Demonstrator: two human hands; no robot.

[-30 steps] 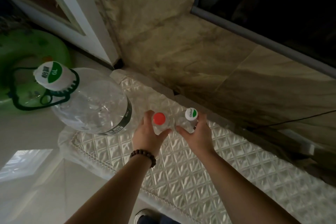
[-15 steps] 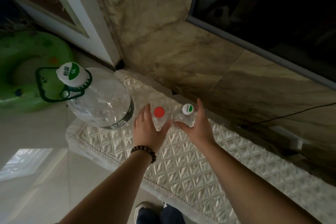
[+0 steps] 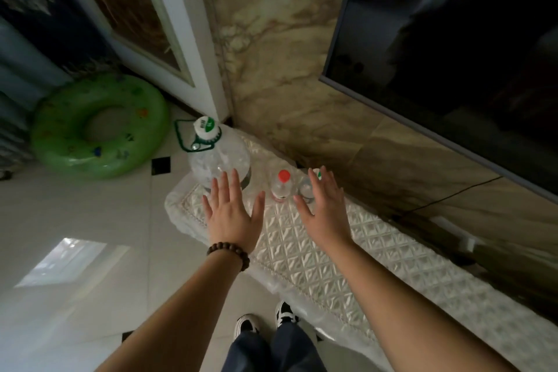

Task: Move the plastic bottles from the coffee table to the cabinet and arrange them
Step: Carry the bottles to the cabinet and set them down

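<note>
Both hands held nothing: the left hand [image 3: 232,214] and the right hand [image 3: 324,210] hovered with fingers spread above the quilted white cabinet top [image 3: 317,254]. The small clear plastic bottle with a red cap [image 3: 282,186] stood upright just beyond the gap between them. Right of it, a second clear bottle with a white-and-green cap [image 3: 306,189] sat partly behind the right fingers; left of it, the large clear water jug [image 3: 219,160] stood beyond the left hand.

On the cabinet [image 3: 317,251], your large jug [image 3: 219,160] stands left of 2 small bottles [image 3: 282,187], seemingly touching each other.
</note>
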